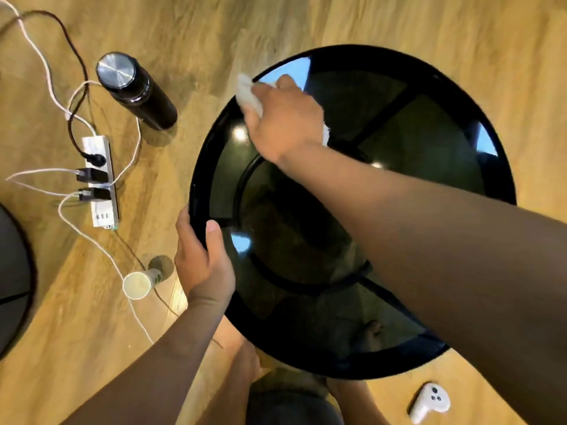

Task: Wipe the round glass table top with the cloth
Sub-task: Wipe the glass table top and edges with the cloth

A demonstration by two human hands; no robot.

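The round dark glass table top (429, 142) with a black rim fills the middle and right of the head view. My right hand (285, 118) presses a white cloth (247, 92) flat on the glass near the far left rim; a corner of the cloth shows by my wrist. My left hand (201, 256) grips the table's near left rim, thumb on top of the glass and fingers under the edge. My right forearm crosses over the table from the lower right.
On the wooden floor to the left stand a black bottle (135, 90) with a steel lid, a power strip (98, 179) with several plugs and cables, and a paper cup (139, 283). A white controller (429, 401) lies at the lower right. A dark round object (12, 280) sits at the left edge.
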